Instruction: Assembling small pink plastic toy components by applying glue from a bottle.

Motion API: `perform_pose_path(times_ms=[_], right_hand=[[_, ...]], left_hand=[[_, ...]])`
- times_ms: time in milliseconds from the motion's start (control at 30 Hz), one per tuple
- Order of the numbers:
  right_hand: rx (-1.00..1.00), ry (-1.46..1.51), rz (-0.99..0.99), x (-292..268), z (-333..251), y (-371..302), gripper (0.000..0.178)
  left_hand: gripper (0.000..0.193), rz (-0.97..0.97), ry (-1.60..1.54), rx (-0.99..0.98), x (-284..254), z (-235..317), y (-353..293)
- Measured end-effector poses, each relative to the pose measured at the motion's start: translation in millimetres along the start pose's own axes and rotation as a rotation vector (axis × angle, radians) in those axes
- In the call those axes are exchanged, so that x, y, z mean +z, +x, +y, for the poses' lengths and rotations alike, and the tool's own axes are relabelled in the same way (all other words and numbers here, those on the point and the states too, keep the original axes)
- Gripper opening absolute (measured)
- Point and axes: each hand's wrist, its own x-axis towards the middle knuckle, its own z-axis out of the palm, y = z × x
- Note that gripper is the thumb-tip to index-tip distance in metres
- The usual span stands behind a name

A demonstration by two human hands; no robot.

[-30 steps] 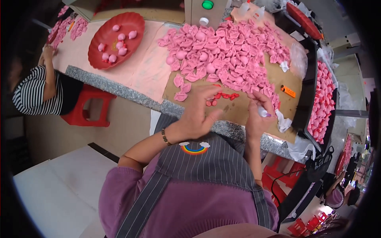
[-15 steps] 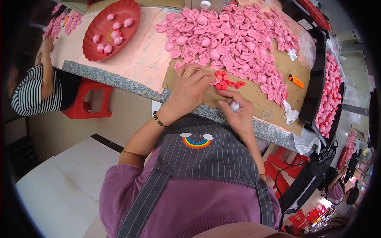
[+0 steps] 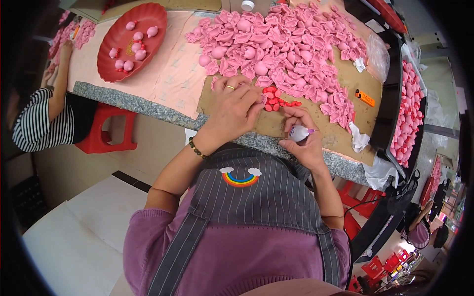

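My left hand, with a ring and a beaded bracelet, pinches a small pink piece over the brown board, its fingers mostly covering it. Just right of those fingertips lies a cluster of small glossy red pieces. My right hand grips a small white squeeze bottle with a purple tip, tilted toward the right. Its fingertips are close to the red pieces. Beyond both hands spreads a large heap of pink moulded pieces, some round, some curled like petals.
A red scalloped tray with several pink balls stands at the left. On the board's right are an orange-and-black tool and crumpled white tissue. A black tray holds pink and red pieces. A person in a striped top works far left.
My right hand has moved slightly right and down, turning the bottle so its purple tip points right. My left hand has drawn a little away from the red pieces. The view has shifted slightly.
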Motion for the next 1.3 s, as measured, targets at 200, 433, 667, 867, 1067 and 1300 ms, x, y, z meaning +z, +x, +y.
perform_pose_path(times_ms=[200,433,667,867,1067,1300], right_hand=[[0.006,-0.002,-0.071,-10.9,12.9,-1.7,0.041],[0.040,0.382,0.078,-5.9,23.3,-8.5,0.024],[0.024,0.496,0.220,-5.3,17.8,-9.5,0.027],[0.048,0.221,0.280,-5.0,-4.1,-5.2,0.021],[0.073,0.165,0.215,8.6,-12.5,-11.3,0.028],[-0.051,-0.329,0.300,5.9,-4.0,8.1,0.015]], left_hand=[[0.021,-0.102,-0.096,-0.073,6.0,2.2,0.2],[0.028,-0.128,-0.165,-0.073,0.4,7.3,-3.2],[0.014,-0.081,-1.161,-0.757,-15.0,19.8,-10.7],[0.025,-0.053,-1.441,-0.917,2.2,26.6,-27.8],[0.025,-0.097,-1.488,-0.960,4.2,27.3,-21.5],[0.016,-0.059,-1.457,-0.937,2.2,21.2,-29.7]])
